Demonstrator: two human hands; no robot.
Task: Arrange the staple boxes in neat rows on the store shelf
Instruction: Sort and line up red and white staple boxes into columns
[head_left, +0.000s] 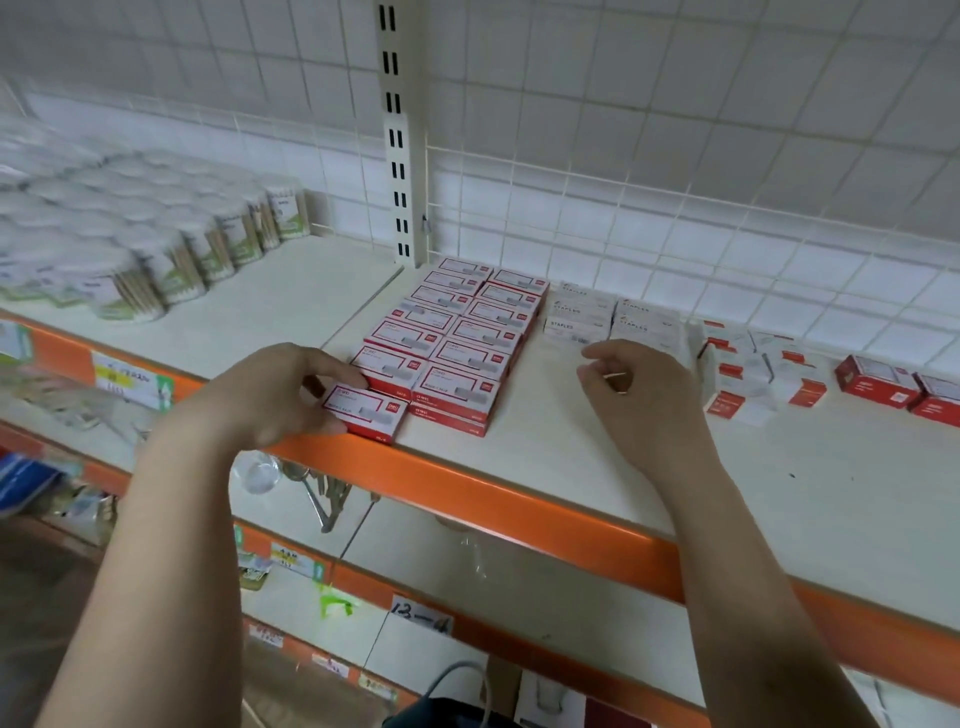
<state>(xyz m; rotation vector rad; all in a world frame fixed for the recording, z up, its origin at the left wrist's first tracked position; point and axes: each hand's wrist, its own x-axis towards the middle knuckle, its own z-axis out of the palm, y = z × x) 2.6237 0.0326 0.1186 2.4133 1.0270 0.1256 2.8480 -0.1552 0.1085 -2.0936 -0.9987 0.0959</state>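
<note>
The box (363, 413) lies flat at the shelf's (571, 467) front edge, label up, its long axis running left-right and tilted slightly away at the right end; it sits just in front of the left row of the red boxes (457, 338), touching or nearly touching the nearest one — you cannot tell which. Your left hand (280, 395) grips it; the thumb curls along its near edge, the fingertips (353, 375) come over its far left corner. Your right hand (639, 384) hovers well to the right, fingers loosely curled, holding nothing that can be made out; beyond it lie white boxes (613, 319), then mixed packs (753, 374) — scattered, unaligned; cotton-swab tubs (130, 244) crowd the far left.
</note>
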